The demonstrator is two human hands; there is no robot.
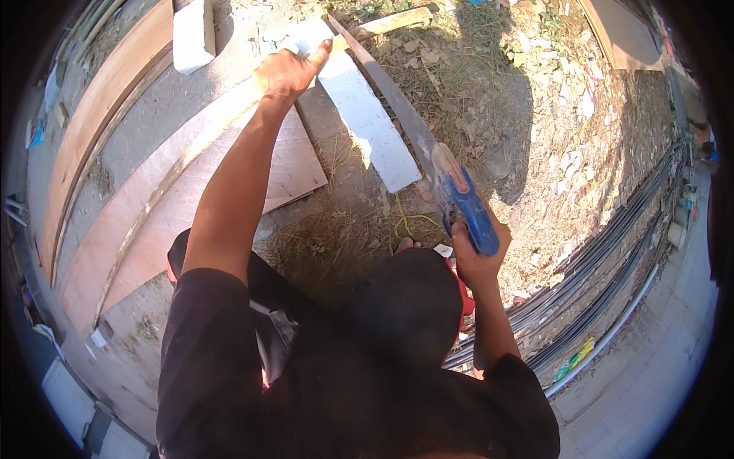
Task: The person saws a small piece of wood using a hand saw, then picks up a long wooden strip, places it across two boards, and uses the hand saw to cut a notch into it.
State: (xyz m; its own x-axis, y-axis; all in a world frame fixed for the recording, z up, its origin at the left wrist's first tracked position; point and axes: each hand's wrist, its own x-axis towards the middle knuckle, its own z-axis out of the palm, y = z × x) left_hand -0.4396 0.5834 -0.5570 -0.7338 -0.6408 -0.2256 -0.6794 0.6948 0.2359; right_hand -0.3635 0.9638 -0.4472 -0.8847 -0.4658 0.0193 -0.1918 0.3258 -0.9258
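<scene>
My left hand (289, 72) is closed round a long thin wooden stick (394, 23) and presses it down on one end of a white block (371, 126). The stick's pale end sticks out past the block at the top. In my right hand (480, 256) is a handsaw (401, 107) with a blue grip. Its blade slants up and left, and its far end crosses the stick just right of my left hand. Whether the teeth touch the wood I cannot tell.
Plywood sheets (294, 164) lie on the left, with a curved board (99, 115) beyond. Another white block (193, 37) stands at the top. A bundle of dark rods (589, 268) and a pale pipe (612, 334) lie at the right. Dry leaves and rubble cover the ground.
</scene>
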